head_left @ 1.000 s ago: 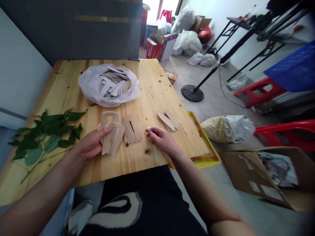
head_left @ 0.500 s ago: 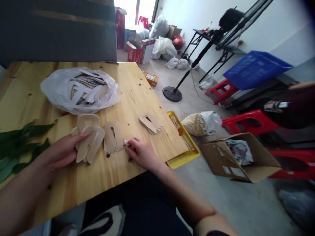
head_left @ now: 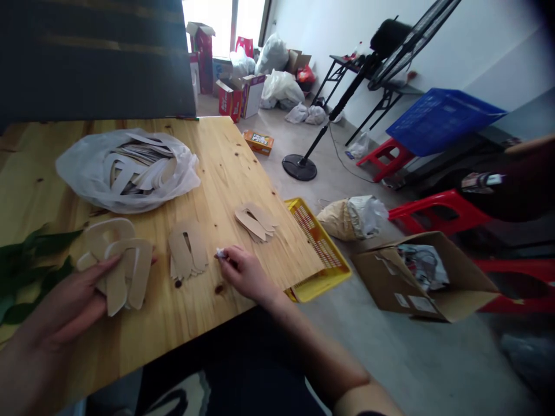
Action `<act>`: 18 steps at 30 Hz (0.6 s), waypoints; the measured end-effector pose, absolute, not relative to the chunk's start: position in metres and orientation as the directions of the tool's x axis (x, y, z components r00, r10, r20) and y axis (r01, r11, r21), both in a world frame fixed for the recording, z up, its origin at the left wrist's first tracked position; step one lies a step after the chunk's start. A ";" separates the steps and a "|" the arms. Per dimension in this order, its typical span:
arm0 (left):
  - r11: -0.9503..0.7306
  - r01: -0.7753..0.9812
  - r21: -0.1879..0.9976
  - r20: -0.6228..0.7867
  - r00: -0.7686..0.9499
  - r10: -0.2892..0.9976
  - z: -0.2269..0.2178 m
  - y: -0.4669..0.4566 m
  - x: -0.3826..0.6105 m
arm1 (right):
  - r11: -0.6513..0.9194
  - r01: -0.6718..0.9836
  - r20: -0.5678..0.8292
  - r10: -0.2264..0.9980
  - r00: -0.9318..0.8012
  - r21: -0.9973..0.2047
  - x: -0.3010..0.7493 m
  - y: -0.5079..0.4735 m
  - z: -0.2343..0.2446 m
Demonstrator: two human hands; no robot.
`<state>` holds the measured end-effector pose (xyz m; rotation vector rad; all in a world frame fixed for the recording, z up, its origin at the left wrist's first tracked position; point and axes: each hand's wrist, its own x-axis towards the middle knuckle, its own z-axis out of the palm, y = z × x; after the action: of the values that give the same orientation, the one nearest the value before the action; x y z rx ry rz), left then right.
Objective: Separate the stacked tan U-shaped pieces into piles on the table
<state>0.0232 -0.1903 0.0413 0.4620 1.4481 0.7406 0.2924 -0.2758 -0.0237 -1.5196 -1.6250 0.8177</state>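
Several beige U-shaped pieces with white edges [head_left: 139, 277] are gripped between the thumb and fingers of my left hand [head_left: 73, 309], just over the table at the left. My right hand [head_left: 247, 274] rests near the table's front edge, its fingertips pinched on a small white scrap [head_left: 221, 253]. Between my hands lies a fanned set of beige U-shaped pieces [head_left: 197, 248] with a narrow slot in the middle. A similar set [head_left: 249, 225] lies beyond my right hand. Behind them, an open white plastic bag [head_left: 78, 167] holds many flat white and beige curved pieces.
The wooden table [head_left: 217, 173] has green leaves [head_left: 34, 248] at its left. Below its right edge is a yellow crate [head_left: 321, 283]. On the floor stand an open cardboard box [head_left: 377, 277], red stools [head_left: 442, 208] and a fan stand [head_left: 299, 167]. A person's arm shows at far right.
My left hand has moved left and toward me with the U-shaped pieces, away from the middle set. My right hand stays in nearly the same place. The view has shifted slightly.
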 end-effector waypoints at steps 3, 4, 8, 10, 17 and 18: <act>0.669 -0.259 0.697 -0.693 -0.004 0.721 0.040 -0.214 0.023 | 0.112 0.453 0.138 0.990 0.023 -0.884 0.295 -0.275 -0.029; 0.665 -0.307 0.681 -0.699 -0.004 0.715 0.038 -0.222 0.024 | 0.120 0.434 0.150 0.988 0.036 -0.893 0.295 -0.275 -0.031; 0.644 -0.458 0.613 -0.721 0.007 0.692 0.018 -0.249 0.022 | 0.153 0.366 0.187 0.980 0.060 -0.918 0.295 -0.273 -0.038; 0.614 -0.505 0.607 -0.695 0.037 0.718 0.008 -0.257 0.018 | 0.168 0.357 0.201 0.978 0.057 -0.919 0.295 -0.272 -0.041; 0.511 -0.569 0.644 -0.547 0.125 0.828 -0.011 -0.259 0.006 | 0.206 0.386 0.245 0.968 0.054 -0.899 0.295 -0.272 -0.044; 0.508 -0.570 0.645 -0.546 0.120 0.829 -0.011 -0.259 0.006 | 0.210 0.390 0.250 0.967 0.054 -0.897 0.295 -0.272 -0.044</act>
<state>0.0056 -0.2588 -0.0110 0.3071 1.0154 1.0455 0.2954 -0.2722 -0.0436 -1.3452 -1.5090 0.7449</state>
